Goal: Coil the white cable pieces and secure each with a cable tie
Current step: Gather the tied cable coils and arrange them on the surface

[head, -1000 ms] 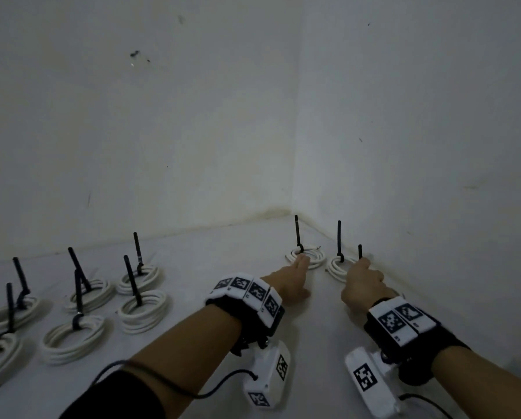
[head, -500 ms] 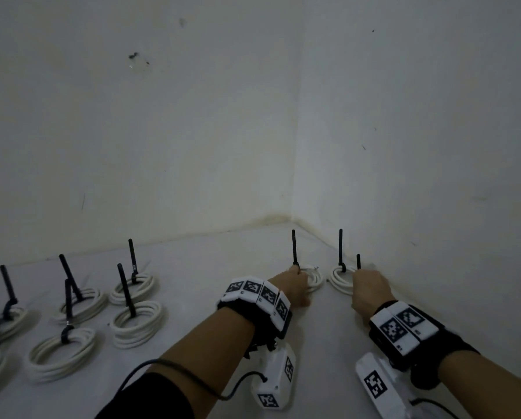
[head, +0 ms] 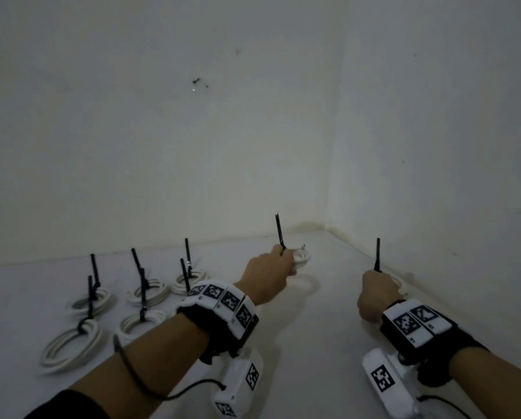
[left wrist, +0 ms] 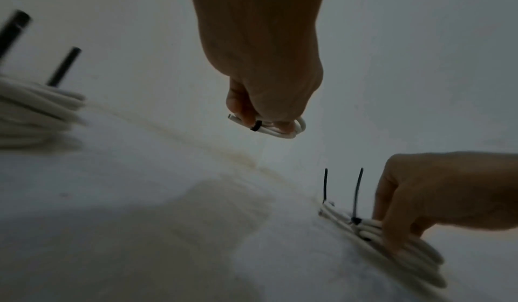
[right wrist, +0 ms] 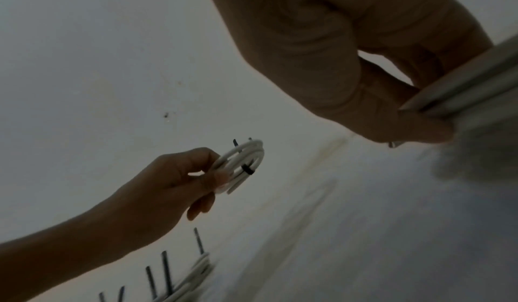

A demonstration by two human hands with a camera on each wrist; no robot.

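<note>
My left hand (head: 284, 266) holds a small tied white cable coil (head: 302, 256) lifted clear of the white surface, its black tie tail (head: 279, 232) pointing up. In the left wrist view the fingers (left wrist: 246, 116) pinch that coil (left wrist: 283, 130) at its tie. My right hand (head: 377, 287) grips a second tied coil (head: 399, 281) low by the right wall, with its tie tail (head: 377, 255) upright. In the right wrist view the thumb and fingers (right wrist: 415, 116) clamp this coil (right wrist: 471, 85). The left wrist view shows another tied coil (left wrist: 333, 215) lying just behind it.
Several finished coils with upright black ties lie at the left (head: 148, 293), the nearest one large (head: 68, 346). The back wall (head: 162, 146) and right wall (head: 434, 146) meet at a corner (head: 327, 228). A black camera lead (head: 138, 379) hangs under my left forearm.
My left hand has taken hold of its coil and raised it off the surface, leftward from the corner. My right hand has drawn back a little, still on the coil by the wall.
</note>
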